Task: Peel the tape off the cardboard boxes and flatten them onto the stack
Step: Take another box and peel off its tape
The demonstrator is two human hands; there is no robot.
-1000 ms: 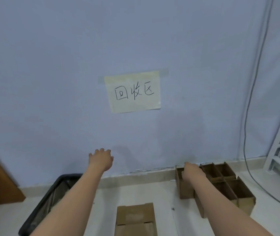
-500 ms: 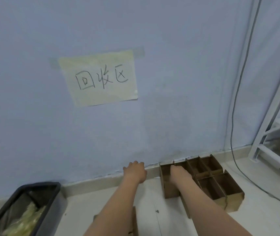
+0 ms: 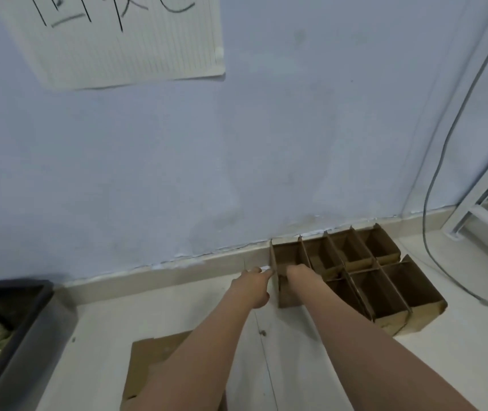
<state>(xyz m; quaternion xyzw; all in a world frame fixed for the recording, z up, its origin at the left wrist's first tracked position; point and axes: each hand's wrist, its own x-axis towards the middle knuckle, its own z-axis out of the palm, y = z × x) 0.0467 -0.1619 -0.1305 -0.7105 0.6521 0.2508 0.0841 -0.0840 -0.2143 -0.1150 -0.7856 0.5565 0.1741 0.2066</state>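
Wall (image 3: 296, 143) of pale blue filled most of the view, with a lined paper sign (image 3: 124, 46) taped high on it and a grey cable (image 3: 432, 179) hanging at the right beside a white rack frame (image 3: 473, 209). Pale floor tiles (image 3: 153, 315) ran along the skirting, with a black bin (image 3: 20, 330) at the left. Open brown cardboard boxes (image 3: 385, 289) stood in rows against the wall at the right, their flaps upright. A flattened cardboard sheet (image 3: 150, 357) lay nearer, under the forearms. The left hand (image 3: 253, 287) touched the outer wall of the leftmost box, fingers loosely curled. The right hand (image 3: 296, 272) reached inside that box; I could not tell its grip.
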